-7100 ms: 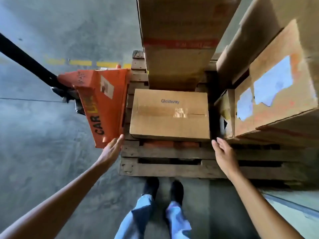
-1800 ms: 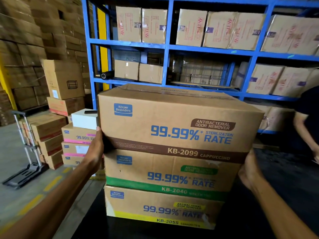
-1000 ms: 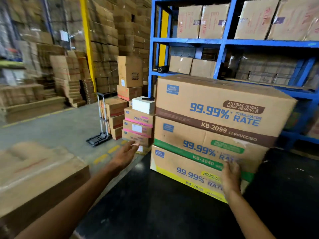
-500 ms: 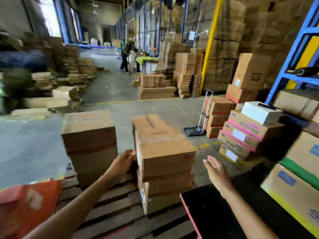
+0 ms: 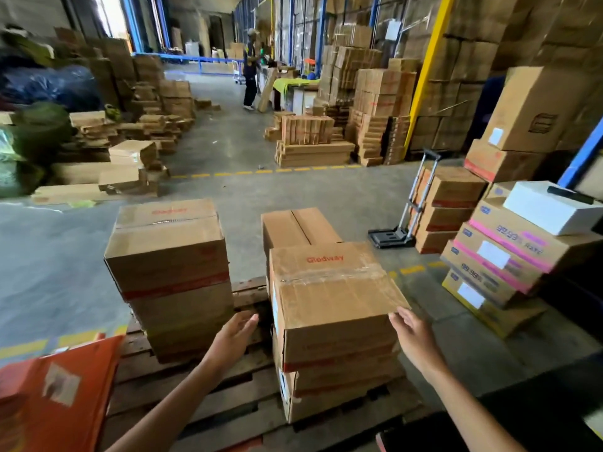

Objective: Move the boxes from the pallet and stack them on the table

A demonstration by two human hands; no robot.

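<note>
A: What sits around the pallet (image 5: 195, 399)?

B: At eight o'clock an orange pallet jack (image 5: 55, 396) crowds its near corner. At three o'clock a stack of printed cartons (image 5: 502, 265) carries a white box (image 5: 551, 207), with a folding hand truck (image 5: 401, 223) just beyond at two. At four o'clock the dark table (image 5: 554, 415) shows only its edge. Far off at twelve, a person (image 5: 250, 70) stands in the aisle among cardboard piles.

A: And the boxes?

B: Two stacks on the pallet. The left stack (image 5: 173, 275) stands at eleven o'clock; the right one is at centre, topped by a taped Glodway box (image 5: 332, 298) with another box (image 5: 297, 226) behind it.

A: Anything between the hands and that top box?

B: Nothing. The gap between the stacks is open.

A: The hands?

B: The left hand (image 5: 233, 340) has straight fingers, held in the gap just beside the box's left face; I can't tell if it touches. The right hand (image 5: 412, 337) is spread, fingertips at the box's near right corner. Neither hand grips anything.
</note>
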